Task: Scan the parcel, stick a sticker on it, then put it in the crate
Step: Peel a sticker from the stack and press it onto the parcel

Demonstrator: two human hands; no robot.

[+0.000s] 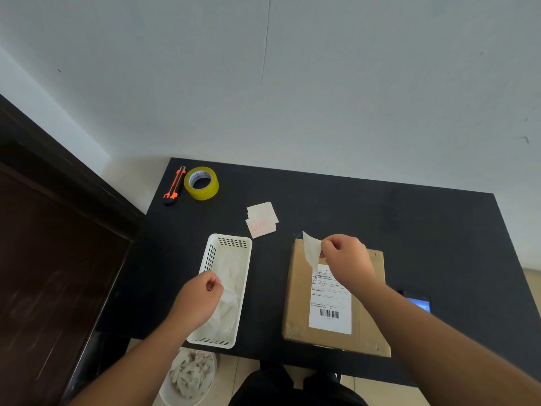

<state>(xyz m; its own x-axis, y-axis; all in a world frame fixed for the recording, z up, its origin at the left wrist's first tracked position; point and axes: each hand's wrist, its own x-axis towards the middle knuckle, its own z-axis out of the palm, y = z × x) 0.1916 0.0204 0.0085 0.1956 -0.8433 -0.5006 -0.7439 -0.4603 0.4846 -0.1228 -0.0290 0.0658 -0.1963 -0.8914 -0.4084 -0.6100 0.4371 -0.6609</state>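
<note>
I see the flat brown cardboard parcel [336, 300] lying on the black table [439, 230], its white shipping label facing up. My right hand [345, 259] hovers over the parcel's far end, fingers pinched on a small white paper sticker [311, 249]. My left hand [199, 300] hangs over the white perforated plastic basket [228, 250], fingers closed on a translucent scrap of backing paper [227, 297]. A stack of square white stickers [261, 219] lies just beyond the basket.
</note>
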